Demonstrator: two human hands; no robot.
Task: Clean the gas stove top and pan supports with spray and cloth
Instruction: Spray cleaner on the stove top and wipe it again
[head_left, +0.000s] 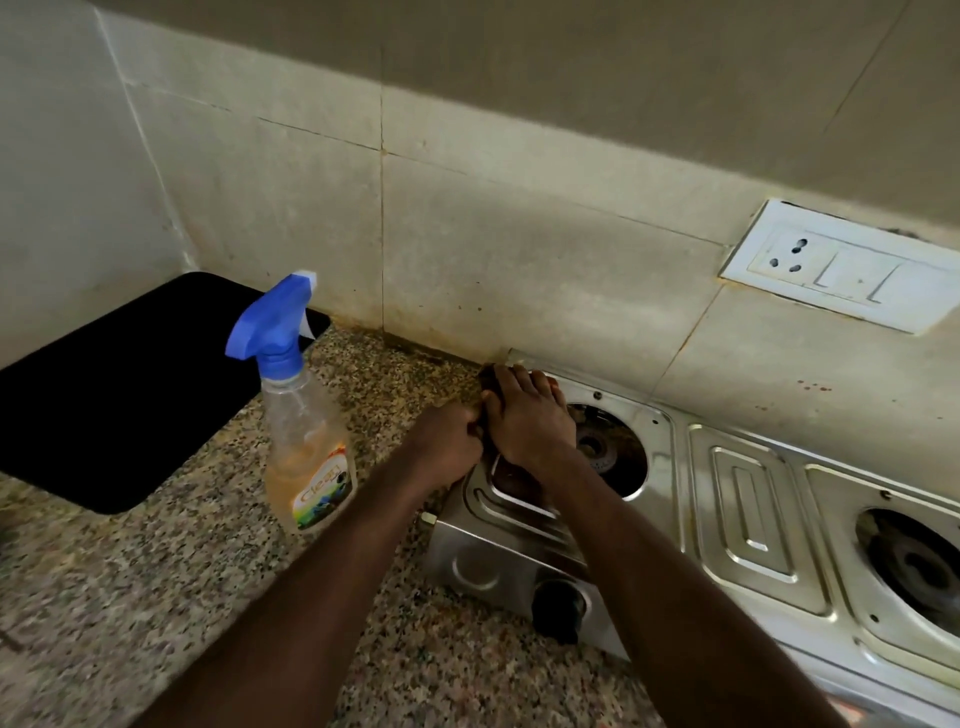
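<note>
A stainless steel gas stove stands on the counter at right, its two burner wells bare with no pan supports on them. My right hand lies flat with straight fingers on a dark brown cloth, pressing it onto the stove's far left corner beside the left burner. My left hand is curled at the stove's left edge, right against the right hand, and seems to pinch the cloth's edge. A clear spray bottle with a blue trigger and orange liquid stands upright just left of my hands.
The speckled granite counter spreads to the left and front. A black mat lies in the back left corner. The tiled wall carries a white socket plate. A black knob sits on the stove's front.
</note>
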